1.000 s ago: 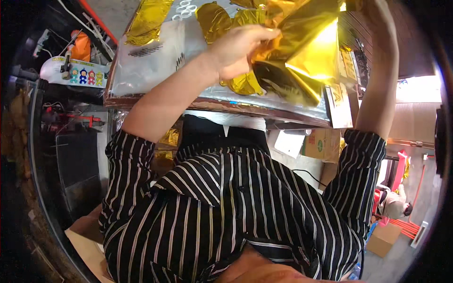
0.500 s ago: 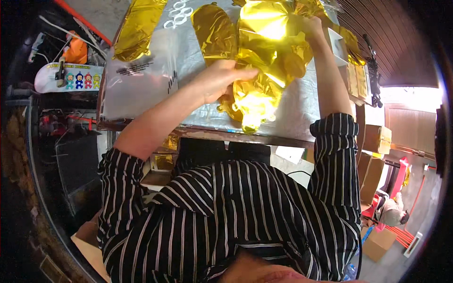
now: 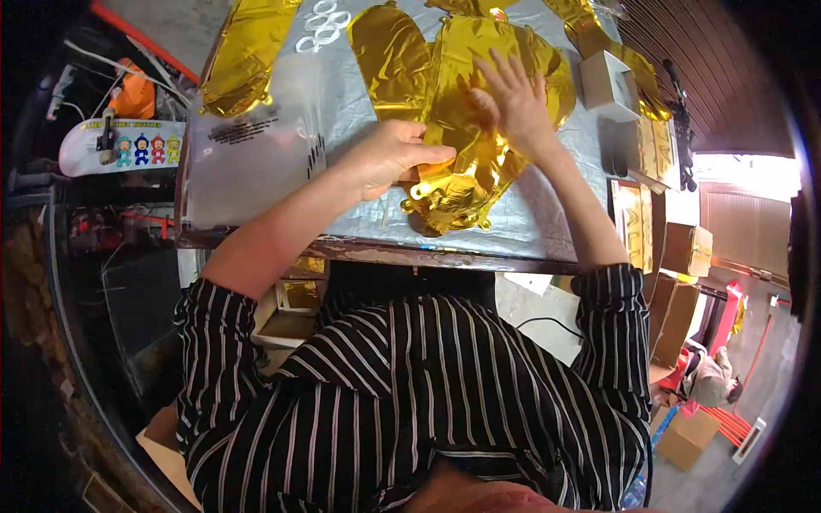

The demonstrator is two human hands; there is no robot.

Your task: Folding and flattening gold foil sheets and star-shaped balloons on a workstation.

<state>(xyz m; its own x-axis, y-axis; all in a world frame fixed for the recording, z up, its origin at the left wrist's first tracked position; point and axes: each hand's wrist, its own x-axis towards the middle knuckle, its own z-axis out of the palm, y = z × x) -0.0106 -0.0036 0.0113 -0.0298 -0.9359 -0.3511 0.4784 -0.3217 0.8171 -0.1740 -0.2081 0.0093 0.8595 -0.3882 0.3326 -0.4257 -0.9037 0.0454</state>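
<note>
A flat gold foil balloon (image 3: 462, 64) lies on the silvery table cover in front of me, its crumpled lower end (image 3: 453, 205) bunched toward the near edge. My left hand (image 3: 389, 161) pinches the balloon's left side between thumb and fingers. Spread fingers of my right hand (image 3: 517, 111) rest over the foil's upper right part, holding nothing; whether the palm presses on it I cannot tell. Just left of it, partly underneath, is another gold foil piece (image 3: 389, 64).
Clear plastic bags (image 3: 248, 171) lie at the left, with a long gold foil balloon (image 3: 248, 60) behind them. White rings (image 3: 325, 30) sit at the back. An open white box (image 3: 610, 85) stands right; cardboard boxes (image 3: 687, 248) are beyond the table.
My right hand has come nearer and left from the far right, opening over the foil. The balloon now lies flatter, its lower end drawn up. The white box shows more fully.
</note>
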